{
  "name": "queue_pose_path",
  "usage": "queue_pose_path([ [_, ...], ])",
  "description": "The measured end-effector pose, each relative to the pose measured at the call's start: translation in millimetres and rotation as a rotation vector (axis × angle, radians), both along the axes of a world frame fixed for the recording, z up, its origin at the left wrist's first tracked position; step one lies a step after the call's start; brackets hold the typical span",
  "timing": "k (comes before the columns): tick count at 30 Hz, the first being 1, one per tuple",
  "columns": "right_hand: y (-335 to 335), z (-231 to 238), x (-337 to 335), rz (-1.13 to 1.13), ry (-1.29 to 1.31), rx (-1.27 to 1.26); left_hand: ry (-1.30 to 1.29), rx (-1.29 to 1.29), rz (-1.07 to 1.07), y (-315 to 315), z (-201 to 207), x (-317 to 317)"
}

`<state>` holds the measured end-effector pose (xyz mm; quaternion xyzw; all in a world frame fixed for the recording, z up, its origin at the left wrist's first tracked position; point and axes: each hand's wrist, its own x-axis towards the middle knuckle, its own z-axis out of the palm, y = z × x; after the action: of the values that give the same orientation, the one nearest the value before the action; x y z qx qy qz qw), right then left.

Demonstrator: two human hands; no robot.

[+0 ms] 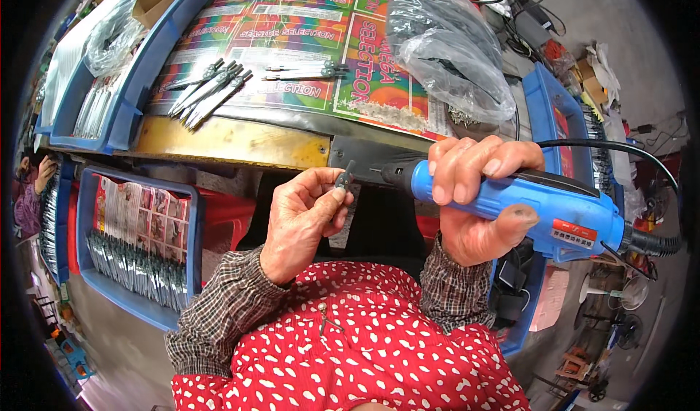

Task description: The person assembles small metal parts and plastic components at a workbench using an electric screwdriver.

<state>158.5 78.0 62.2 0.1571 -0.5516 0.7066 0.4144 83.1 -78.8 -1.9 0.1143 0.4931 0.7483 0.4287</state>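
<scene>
My right hand [474, 185] is wrapped round a blue electric screwdriver [532, 205], whose dark nose and thin bit point left. Between the thumb and fingers of my left hand [310, 208] is a small dark part [345, 177], upright, just left of the bit and apart from it. Its lower end is hidden by my fingers. Beyond my hands, on the table, lies a bundle of slim silver-white rods with dark ends [208, 96]. A few more slim rods [306, 70] lie to its right.
Colourful printed sheets [292, 28] cover the table, with a clear plastic bag [452, 53] on them. Blue bins of rods stand at the left [193, 258] and far left [127, 112]; another blue bin [539, 90] is at the right. A black cable [634, 148] curves behind the screwdriver.
</scene>
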Motion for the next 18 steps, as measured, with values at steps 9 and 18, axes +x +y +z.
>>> queue_pose_path([
  [9, -3, 0, -2, 0.026, -0.001, 0.030, -0.117, 0.022, 0.025, 3, -5, 8],
  [18, -2, -3, -2, 0.049, 0.009, 0.030, -0.297, 0.002, 0.038, 13, 8, 8],
])
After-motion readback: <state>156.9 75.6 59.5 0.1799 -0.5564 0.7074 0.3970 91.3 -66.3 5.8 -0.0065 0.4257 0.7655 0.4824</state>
